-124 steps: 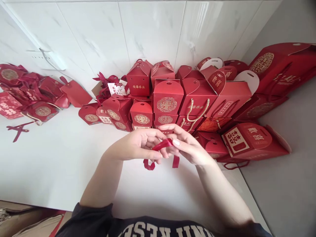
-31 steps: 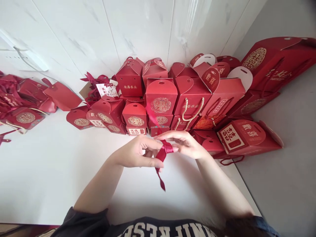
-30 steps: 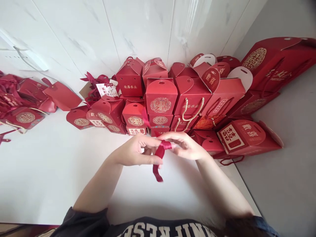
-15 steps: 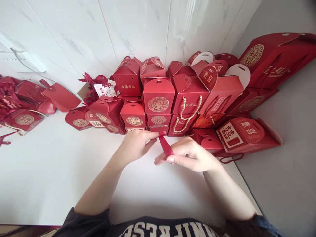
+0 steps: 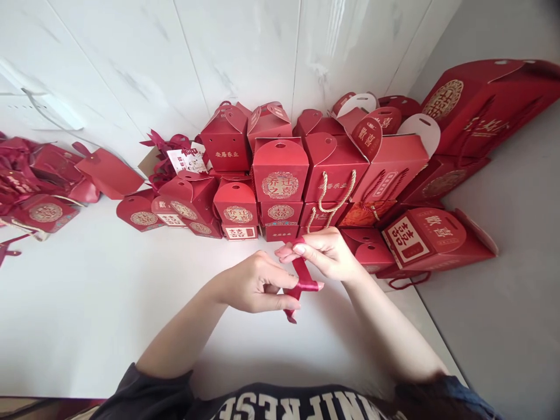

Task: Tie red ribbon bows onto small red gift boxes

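Observation:
A dark red satin ribbon (image 5: 301,273) runs between my two hands above the white table, in front of the stacked boxes. My left hand (image 5: 260,284) pinches it between thumb and fingers, with part of the ribbon looped over a fingertip and a short tail hanging below. Slightly higher and to the right, my right hand (image 5: 326,252) grips the ribbon's upper part between thumb and fingers. Behind my hands stand red gift boxes (image 5: 280,175) with gold print, some with rope handles.
More red boxes (image 5: 441,239) are stacked at the right against a grey wall. A bunch of red ribbons (image 5: 168,154) lies behind the left boxes. At far left is a pile of red boxes and ribbons (image 5: 44,186) near a wall socket (image 5: 48,111). The white table (image 5: 87,303) spreads below.
My left hand has come down and toward me, while my right hand has moved up and away. The ribbon is now folded around a fingertip instead of stretched straight between my hands.

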Motion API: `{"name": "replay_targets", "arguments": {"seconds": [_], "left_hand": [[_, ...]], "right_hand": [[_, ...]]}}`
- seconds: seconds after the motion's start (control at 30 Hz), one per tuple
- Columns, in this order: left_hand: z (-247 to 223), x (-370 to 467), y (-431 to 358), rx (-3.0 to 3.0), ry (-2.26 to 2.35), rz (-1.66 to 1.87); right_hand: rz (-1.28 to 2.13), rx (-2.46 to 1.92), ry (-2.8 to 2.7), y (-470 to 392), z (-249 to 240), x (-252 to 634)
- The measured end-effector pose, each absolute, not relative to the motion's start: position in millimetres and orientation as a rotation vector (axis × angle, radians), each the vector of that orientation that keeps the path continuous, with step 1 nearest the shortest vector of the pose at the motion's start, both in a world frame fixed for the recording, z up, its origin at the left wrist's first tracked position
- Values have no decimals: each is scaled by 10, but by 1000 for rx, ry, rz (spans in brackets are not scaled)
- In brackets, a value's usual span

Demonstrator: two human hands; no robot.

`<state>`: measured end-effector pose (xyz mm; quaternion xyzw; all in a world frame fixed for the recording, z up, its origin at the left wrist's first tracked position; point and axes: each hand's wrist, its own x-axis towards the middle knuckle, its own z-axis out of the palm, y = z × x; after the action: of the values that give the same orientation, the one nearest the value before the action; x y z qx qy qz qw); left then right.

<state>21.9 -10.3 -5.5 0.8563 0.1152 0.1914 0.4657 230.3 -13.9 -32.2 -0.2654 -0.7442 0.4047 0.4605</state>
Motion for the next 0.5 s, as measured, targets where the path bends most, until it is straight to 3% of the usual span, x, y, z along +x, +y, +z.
{"name": "replay_targets", "arguments": {"seconds": [0.23, 0.4, 0.5], "left_hand": [[-103, 282, -117, 2007, 289, 282], [32, 220, -121, 2025, 216, 304], [136, 105, -85, 1930, 403, 357]], "right_hand": [[681, -659, -1929, -215, -257, 2282], [965, -580, -1808, -258, -135, 2417], [1004, -349, -1720, -316, 26, 2619]]}}
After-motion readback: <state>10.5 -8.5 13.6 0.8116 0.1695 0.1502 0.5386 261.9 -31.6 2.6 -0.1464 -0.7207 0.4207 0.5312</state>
